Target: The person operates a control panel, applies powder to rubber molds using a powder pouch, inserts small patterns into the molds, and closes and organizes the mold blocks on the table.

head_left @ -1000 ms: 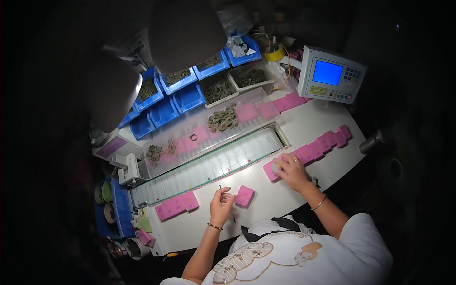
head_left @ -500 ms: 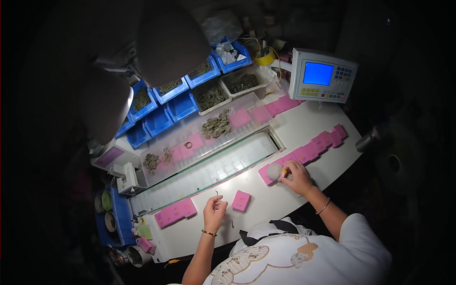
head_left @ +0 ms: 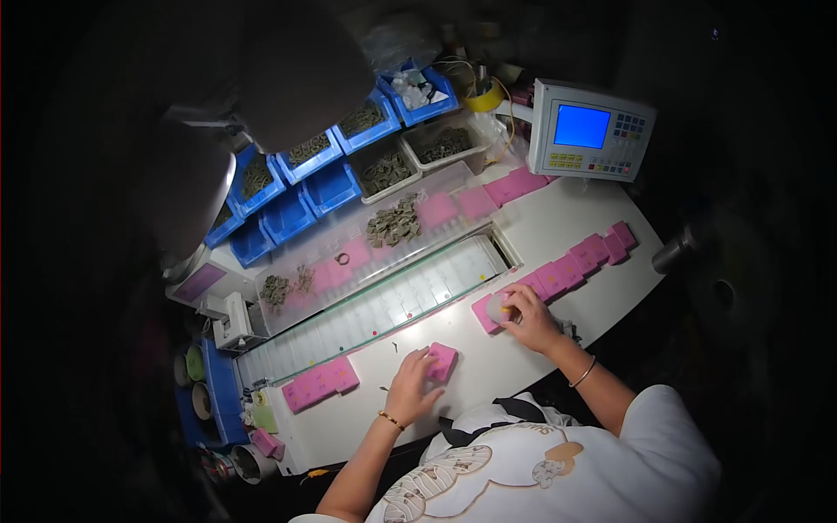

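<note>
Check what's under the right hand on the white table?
The right hand rests on a pink block at the near end of the pink row, fingers touching a small pale round piece. Anything beneath the palm is hidden.

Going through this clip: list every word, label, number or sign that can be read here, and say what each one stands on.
None can be read.
Control box: blue screen and rows of coloured keys, any characters too small to make out.
White shirt: a line of lettering above the printed picture, upside down and too blurred to read.
Pink blocks by the right hand and the pink block under the left hand: small yellowish marks only, no legible text.
</note>
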`<action>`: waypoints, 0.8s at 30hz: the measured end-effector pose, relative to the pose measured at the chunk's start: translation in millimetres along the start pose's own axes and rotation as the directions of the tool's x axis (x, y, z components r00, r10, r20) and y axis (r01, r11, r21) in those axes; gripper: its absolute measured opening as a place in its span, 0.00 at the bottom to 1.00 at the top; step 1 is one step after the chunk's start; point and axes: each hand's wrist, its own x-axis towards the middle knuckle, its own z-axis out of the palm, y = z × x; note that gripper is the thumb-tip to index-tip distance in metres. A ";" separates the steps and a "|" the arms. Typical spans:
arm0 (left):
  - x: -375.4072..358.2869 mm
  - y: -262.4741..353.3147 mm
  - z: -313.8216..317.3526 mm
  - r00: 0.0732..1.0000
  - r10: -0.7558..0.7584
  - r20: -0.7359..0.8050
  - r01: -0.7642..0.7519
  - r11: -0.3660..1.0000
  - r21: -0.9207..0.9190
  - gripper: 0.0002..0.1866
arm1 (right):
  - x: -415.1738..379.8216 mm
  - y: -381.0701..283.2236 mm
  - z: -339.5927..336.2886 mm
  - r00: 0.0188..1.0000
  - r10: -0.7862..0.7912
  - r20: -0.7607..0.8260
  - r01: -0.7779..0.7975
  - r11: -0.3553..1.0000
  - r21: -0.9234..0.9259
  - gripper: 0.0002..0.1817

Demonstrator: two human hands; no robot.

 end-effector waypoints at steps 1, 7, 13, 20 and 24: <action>-0.6 3.4 3.2 0.991 0.103 0.083 -0.112 0.988 0.107 0.36 | -0.5 0.7 -1.7 0.999 0.032 0.016 -0.033 0.999 0.023 0.26; 7.5 -20.1 35.9 0.975 0.061 0.215 -0.107 0.972 0.211 0.42 | 9.5 -32.4 -7.4 0.935 0.344 0.085 -0.351 0.930 0.104 0.34; 35.9 -38.8 34.2 0.966 0.081 0.246 -0.133 0.970 0.205 0.42 | -10.2 -26.4 30.3 0.902 0.336 0.272 -0.419 0.836 0.355 0.37; 26.8 -50.4 67.4 0.979 -0.187 -0.087 0.187 0.982 -0.007 0.47 | -16.4 -57.8 69.7 0.933 0.139 0.331 -0.298 0.814 0.498 0.33; 19.9 -53.9 74.0 0.971 -0.230 -0.060 0.229 0.973 -0.009 0.46 | -12.9 -61.8 88.5 0.921 0.079 0.381 -0.270 0.836 0.478 0.32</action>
